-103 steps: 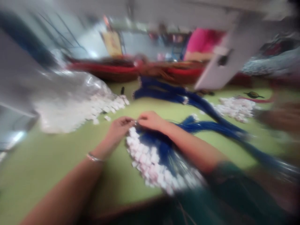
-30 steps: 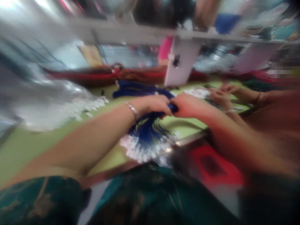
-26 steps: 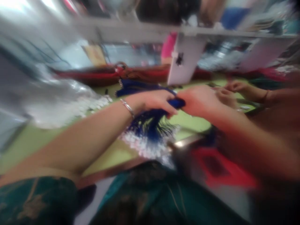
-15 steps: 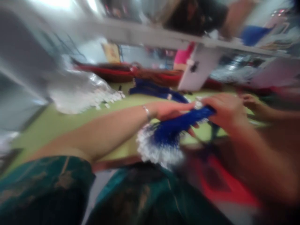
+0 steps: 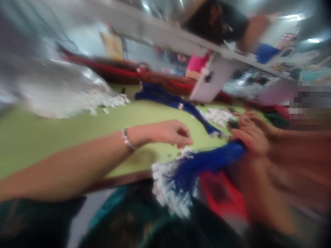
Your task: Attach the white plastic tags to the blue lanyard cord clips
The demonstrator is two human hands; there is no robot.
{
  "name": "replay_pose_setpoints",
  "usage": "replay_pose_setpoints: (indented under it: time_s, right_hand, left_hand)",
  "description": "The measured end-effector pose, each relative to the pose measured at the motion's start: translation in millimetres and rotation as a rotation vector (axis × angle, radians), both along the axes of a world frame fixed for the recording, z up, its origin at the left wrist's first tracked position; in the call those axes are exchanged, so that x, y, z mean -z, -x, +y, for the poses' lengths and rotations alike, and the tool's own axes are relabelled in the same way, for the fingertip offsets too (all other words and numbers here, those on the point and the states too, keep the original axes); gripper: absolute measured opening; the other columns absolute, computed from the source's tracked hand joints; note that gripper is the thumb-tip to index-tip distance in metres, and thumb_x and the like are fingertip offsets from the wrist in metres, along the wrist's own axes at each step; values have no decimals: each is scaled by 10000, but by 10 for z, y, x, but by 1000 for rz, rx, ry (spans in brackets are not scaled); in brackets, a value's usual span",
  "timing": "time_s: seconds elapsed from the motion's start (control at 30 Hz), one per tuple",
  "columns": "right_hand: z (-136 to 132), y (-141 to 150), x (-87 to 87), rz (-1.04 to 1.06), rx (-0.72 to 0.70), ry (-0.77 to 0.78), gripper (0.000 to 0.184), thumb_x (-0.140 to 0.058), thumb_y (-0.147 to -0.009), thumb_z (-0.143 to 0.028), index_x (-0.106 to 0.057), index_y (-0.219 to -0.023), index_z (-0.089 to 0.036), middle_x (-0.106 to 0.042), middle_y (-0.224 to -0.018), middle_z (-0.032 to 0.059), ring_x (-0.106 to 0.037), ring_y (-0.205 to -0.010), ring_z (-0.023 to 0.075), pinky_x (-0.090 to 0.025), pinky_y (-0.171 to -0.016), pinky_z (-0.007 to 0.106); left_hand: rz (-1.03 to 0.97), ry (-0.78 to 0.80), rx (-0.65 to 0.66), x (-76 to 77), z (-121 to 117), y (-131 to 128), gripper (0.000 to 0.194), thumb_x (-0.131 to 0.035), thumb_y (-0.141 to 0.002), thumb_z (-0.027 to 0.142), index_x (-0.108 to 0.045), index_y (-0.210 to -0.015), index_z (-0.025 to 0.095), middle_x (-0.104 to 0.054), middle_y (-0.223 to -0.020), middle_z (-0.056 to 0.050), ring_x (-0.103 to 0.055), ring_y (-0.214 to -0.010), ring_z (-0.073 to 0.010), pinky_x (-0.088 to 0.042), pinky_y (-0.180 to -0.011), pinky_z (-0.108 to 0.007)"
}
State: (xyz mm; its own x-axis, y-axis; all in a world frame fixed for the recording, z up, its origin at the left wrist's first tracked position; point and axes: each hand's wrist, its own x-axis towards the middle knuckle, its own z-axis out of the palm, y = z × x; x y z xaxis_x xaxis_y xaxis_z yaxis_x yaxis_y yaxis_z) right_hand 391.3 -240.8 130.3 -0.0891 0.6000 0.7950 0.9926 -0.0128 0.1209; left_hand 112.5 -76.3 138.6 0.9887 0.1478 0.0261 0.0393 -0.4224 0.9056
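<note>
My right hand [image 5: 252,143] is closed around one end of a bundle of blue cords [image 5: 207,162]. The cords' white tags [image 5: 165,187] fan out past the near edge of the green table [image 5: 64,132] and hang over my lap. My left hand [image 5: 168,132] hovers just above the table to the left of the bundle. Its fingers are loosely bent and apart, with nothing in them. A bangle sits on that wrist. The whole view is smeared by motion.
A clear plastic bag spilling white tags [image 5: 67,93] lies at the back left. Another blue cord bundle [image 5: 178,101] and a pile of white tags [image 5: 217,117] lie mid-table. A co-worker's hand [image 5: 250,120] works at the right. A red stool [image 5: 219,193] stands below the table edge.
My left hand has let go of the blue bundle and moved left. My right hand has pulled the bundle rightward and down off the table edge.
</note>
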Motion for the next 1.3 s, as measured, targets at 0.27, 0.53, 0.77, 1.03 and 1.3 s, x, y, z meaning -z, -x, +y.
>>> replay_pose_setpoints:
  time_s: [0.27, 0.53, 0.77, 1.03, 1.3]
  right_hand:
    - [90, 145, -74, -48, 102, 75, 301, -422, -870, -347, -706, -881, -249, -669, -749, 78, -656, -826, 246, -498, -838, 410]
    - [825, 503, -244, -77, 134, 415, 318, -469, -801, -225, -699, -1021, -233, -711, -967, 75, -623, -916, 252, -428, -780, 335]
    - [1993, 902, 268, -7, 119, 800, 293, -484, -839, -284, -681, -1051, -239, -719, -994, 71, -622, -902, 234, -385, -717, 291]
    - [2306, 963, 545, 18, -149, 1187, 382, -606, -774, -366, -680, -1103, -189, -686, -1111, 109, -606, -1010, 250, -444, -811, 302]
    - [2550, 1889, 335, 458, -594, 956, 352, -548, -823, -260, -695, -1133, -179, -723, -1048, 75, -639, -793, 176, -483, -735, 284]
  left_hand:
    - [-56, -181, -103, 60, -271, 99, 304, -600, -806, 432, -672, -660, 175, -617, -587, 1, -512, -537, -101, -410, -592, -252]
    - [-7, -313, -575, 83, 438, 802, 275, -610, -771, 432, -683, -652, 195, -657, -615, -13, -576, -576, -138, -436, -592, -257]
    - [-8, -329, -1083, 545, 1011, 1109, 257, -586, -756, 387, -661, -621, 181, -657, -597, -24, -588, -580, -145, -449, -590, -249]
    - [-102, 10, -1196, 1127, 1224, 1101, 256, -539, -813, 381, -615, -698, 165, -672, -651, -41, -643, -611, -154, -501, -626, -278]
    - [-85, -10, -1152, 1277, 1026, 1144, 299, -498, -867, 431, -619, -748, 185, -685, -725, -38, -638, -704, -174, -515, -692, -316]
